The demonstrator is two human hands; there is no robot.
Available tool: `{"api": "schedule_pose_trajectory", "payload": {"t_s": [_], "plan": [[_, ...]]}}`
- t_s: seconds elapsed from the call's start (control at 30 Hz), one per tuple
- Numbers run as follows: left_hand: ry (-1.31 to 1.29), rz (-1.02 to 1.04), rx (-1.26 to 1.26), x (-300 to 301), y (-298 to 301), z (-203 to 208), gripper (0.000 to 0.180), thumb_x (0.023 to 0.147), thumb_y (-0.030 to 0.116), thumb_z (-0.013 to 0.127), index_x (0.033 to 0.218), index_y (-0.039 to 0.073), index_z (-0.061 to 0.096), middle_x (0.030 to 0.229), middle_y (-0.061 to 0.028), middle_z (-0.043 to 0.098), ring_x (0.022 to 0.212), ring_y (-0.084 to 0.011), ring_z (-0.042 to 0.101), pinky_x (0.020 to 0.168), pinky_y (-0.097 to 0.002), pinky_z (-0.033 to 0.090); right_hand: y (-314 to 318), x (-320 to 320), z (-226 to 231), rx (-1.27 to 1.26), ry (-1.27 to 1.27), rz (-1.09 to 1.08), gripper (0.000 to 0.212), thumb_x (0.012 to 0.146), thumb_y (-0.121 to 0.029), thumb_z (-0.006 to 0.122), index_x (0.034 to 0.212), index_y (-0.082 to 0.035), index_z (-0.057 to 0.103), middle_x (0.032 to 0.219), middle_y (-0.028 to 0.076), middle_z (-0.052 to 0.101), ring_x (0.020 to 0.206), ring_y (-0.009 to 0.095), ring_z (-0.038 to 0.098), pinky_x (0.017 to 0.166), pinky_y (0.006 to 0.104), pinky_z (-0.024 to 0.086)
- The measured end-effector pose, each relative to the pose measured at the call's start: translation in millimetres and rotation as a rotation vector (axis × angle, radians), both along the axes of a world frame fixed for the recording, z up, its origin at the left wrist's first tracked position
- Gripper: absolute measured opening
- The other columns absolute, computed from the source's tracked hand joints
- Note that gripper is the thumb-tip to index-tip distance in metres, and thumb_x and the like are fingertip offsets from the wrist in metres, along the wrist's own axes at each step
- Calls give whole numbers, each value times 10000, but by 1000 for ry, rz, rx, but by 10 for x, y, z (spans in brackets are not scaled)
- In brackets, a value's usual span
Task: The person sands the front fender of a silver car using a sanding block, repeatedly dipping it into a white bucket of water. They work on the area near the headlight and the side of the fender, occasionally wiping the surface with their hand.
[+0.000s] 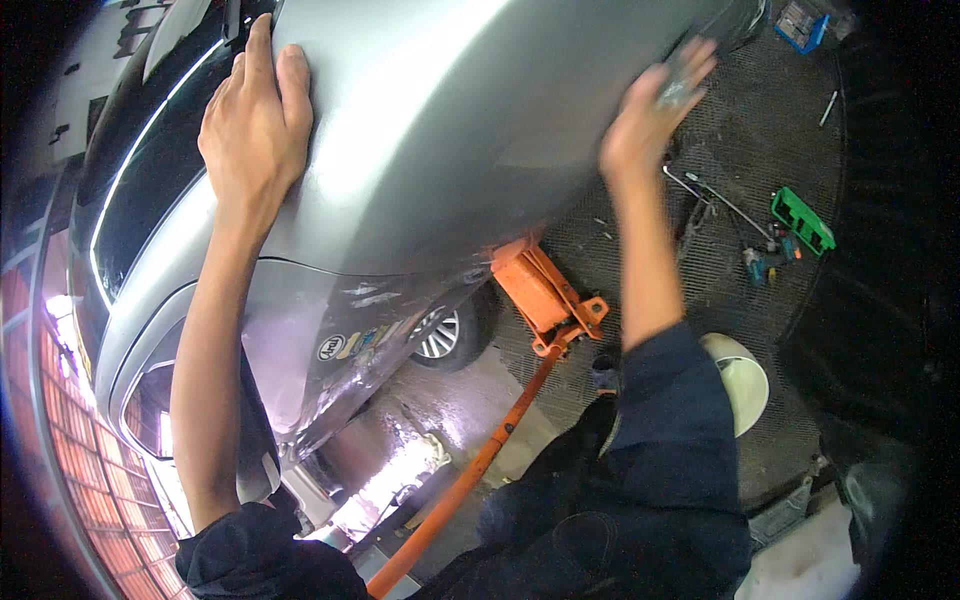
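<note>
My left hand [258, 135] lies on the silver body panel of a car [420, 110], close to the dark windshield [150, 180]. Its fingers are stretched out and it holds nothing. Farther right, my right hand [650, 115] is raised by the panel's outer edge, blurred by motion. A small shiny, translucent greenish thing [680, 94] shows between its thumb and fingers; its kind is not clear. Whether this hand touches the panel I cannot tell.
An orange floor jack [535, 290] stands by the car's side, its long handle [480, 465] reaching toward me. On the ribbed dark floor are a green tray [803, 221], a power drill [762, 266], metal wrenches [735, 208] and a blue box [802, 28]. A pale bucket [745, 385] is beside my right arm.
</note>
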State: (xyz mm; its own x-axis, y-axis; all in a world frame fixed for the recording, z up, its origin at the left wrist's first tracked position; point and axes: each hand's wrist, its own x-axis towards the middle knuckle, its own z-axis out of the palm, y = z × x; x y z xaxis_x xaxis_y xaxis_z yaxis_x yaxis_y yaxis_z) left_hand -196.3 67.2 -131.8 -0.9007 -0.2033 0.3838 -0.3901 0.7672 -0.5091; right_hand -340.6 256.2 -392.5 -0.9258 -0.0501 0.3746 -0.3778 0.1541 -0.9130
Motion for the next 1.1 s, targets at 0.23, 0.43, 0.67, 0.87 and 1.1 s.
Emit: {"api": "schedule_pose_trajectory", "payload": {"t_s": [0.23,0.43,0.67,0.87,1.1], "plan": [[5,5,21,-262,105,-14,562,1058,397,382,1469,29,493,1183,-237,706,1073,-412,690,974,-503,510,-205,2162,-1309,138,290,217,802,1035,-589,357,1653,-161,78,1726,118,-15,1574,415,-31,1165,765,-14],[1,78,71,-149,121,16,572,1061,449,341,1507,112,463,1152,-231,717,1063,-425,690,942,-515,515,304,-760,-189,70,144,-61,693,1076,-455,299,1593,-1,214,1664,223,205,1554,426,108,1225,637,85],[80,37,86,-282,237,7,518,1022,313,443,1397,-32,538,1109,-300,689,1030,-456,663,946,-522,487,38,-128,-23,-49,165,-112,710,1098,-489,241,1566,41,307,1660,263,213,1528,447,225,1251,542,138],[72,85,78,-349,367,39,526,1032,335,426,1399,-22,547,1119,-290,693,1027,-448,671,945,-521,491,-764,2706,11,-282,-429,-34,724,1094,-451,291,1610,36,147,1691,256,64,1571,425,17,1248,577,-19],[69,29,72,-210,231,-23,515,1037,321,429,1399,-26,547,1150,-283,691,1025,-453,674,956,-520,490,-820,2775,250,-138,-538,61,790,1092,-528,230,1610,42,58,1695,236,14,1575,369,52,1271,495,3]]}}
